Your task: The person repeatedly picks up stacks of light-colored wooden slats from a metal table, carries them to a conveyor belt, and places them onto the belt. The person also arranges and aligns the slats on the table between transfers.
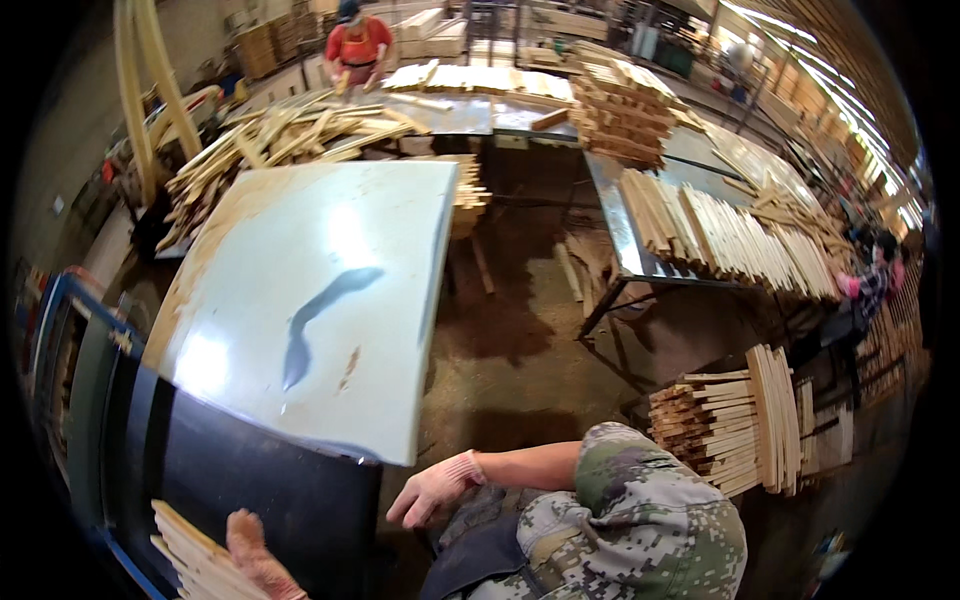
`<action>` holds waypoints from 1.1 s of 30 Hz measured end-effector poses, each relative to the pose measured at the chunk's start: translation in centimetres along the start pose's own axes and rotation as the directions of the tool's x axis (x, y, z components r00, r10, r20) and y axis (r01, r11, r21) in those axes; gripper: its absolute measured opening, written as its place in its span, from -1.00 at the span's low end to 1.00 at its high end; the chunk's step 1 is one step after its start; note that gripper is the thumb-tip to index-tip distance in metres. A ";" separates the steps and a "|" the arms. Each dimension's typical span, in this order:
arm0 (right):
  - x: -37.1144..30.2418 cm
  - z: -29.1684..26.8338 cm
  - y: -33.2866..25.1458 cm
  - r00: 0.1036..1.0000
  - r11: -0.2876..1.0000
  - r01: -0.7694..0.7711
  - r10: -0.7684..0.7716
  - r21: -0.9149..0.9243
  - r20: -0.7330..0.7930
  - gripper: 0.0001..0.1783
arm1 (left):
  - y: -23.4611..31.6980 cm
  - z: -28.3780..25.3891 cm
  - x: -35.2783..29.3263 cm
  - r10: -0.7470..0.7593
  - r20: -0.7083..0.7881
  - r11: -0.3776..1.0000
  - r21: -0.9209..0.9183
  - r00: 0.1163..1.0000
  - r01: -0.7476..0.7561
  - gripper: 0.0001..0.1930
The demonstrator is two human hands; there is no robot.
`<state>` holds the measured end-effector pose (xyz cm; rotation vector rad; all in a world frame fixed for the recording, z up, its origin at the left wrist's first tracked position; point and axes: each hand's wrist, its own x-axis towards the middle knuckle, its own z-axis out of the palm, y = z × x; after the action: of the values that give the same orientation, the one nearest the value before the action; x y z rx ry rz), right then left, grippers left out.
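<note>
At the lower left, my left hand (255,552) wears a dusty glove and lies against the side of several pale wooden strips (195,555). Its fingers look stretched and rest along the wood rather than wrapped round it; the wrist runs out of the picture. My right hand (432,492), in a pale knitted glove, hangs in front of my dark apron (480,565). Its fingers are loosely bent and apart, with nothing visible in them. Under the strips and left hand is a dark tabletop (270,490).
Ahead stands a light, shiny, stained table (330,220). Piled strips (290,135) lie behind it. A metal table (620,225) with strips in rows (730,235) stands right; stacked strips (715,425) are nearer. One person (358,50) works at the back, another (870,285) far right.
</note>
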<state>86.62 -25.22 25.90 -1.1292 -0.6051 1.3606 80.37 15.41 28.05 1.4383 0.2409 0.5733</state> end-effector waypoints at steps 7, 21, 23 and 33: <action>-22.4 -7.6 13.9 0.756 0.969 0.066 0.106 0.237 -0.646 -0.19 | -5.1 34.1 -7.5 -0.315 0.761 0.912 0.079 0.568 0.402 -0.48; -42.5 -9.1 36.9 0.141 0.310 0.913 0.369 0.265 -0.919 -0.91 | -38.5 38.7 -17.0 -0.998 0.063 0.066 0.972 0.022 0.225 -0.68; -42.9 -9.9 41.1 0.233 0.096 0.954 0.355 0.284 -0.905 -0.74 | -37.8 39.0 -18.0 -0.999 -0.003 -0.010 0.975 -0.032 0.221 -0.66; -51.1 -14.6 36.2 -0.082 0.620 0.011 0.783 0.785 -0.617 -0.43 | -48.1 61.6 -11.3 -0.999 0.028 0.010 0.919 -0.041 0.394 -0.58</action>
<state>74.32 -83.40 1.45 -1.4279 1.3713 0.7269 111.77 -44.68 -12.36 1.7499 0.6644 -1.4758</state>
